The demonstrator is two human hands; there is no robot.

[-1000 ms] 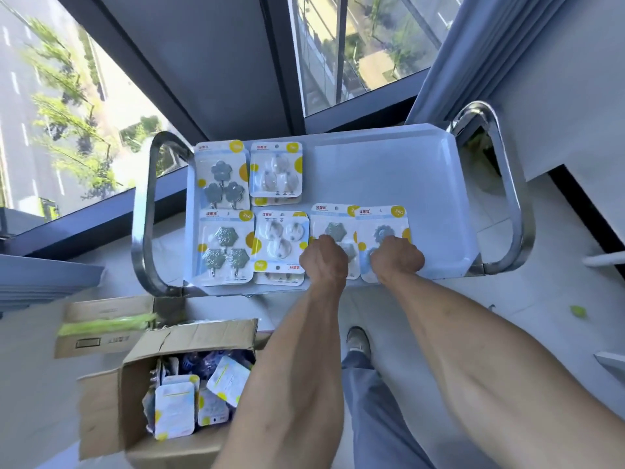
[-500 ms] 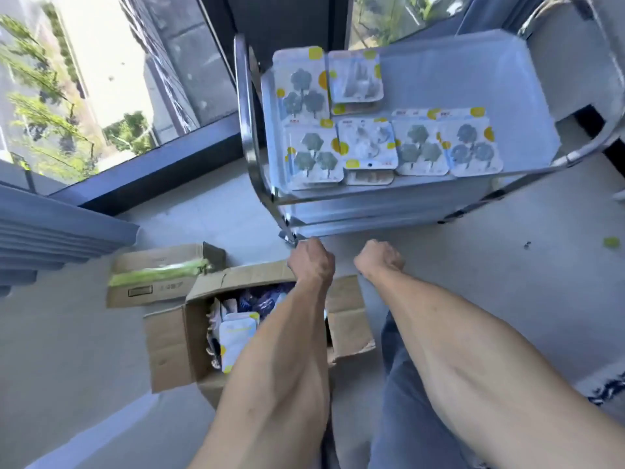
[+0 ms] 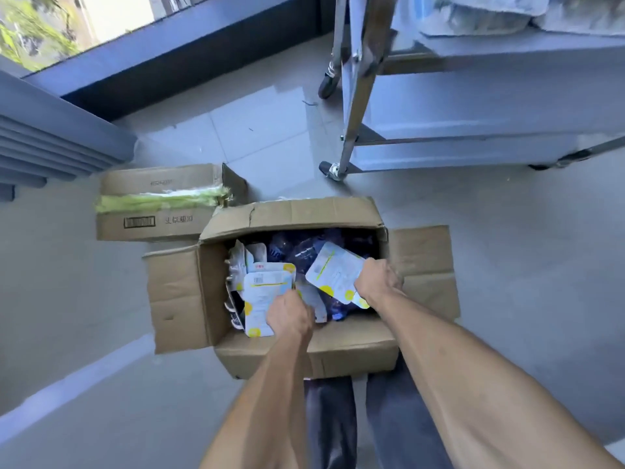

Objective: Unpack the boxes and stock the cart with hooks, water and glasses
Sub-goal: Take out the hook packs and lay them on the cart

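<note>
A second earlier both my fists were up on the cart's top tray, setting down hook packs; since then I had bent down and got both hands into the open box (image 3: 297,336) on the floor in front of my legs. My left hand (image 3: 289,316) pinched the lower edge of a hook pack (image 3: 262,299) lying face-down at the box's near left, and my right hand (image 3: 378,282) had curled round the corner of another pack (image 3: 333,272) tilted up at the box's right side. The hands were apart, each clamped on its own pack.

I judged these packs light and fairly stiff: flat card backs with a plastic blister on the hidden face. The card would bend if I squeezed the middle, and the glossy surface looked slippery, so an edge or corner pinch seemed the right hold. More packs stood crowded against the box's left wall, over something dark blue beneath that I could not make out.

Behind the box to its left sat a second carton (image 3: 159,201) with a green strip across it. Beyond the box to its right stood the cart (image 3: 355,106) on its wheels.
</note>
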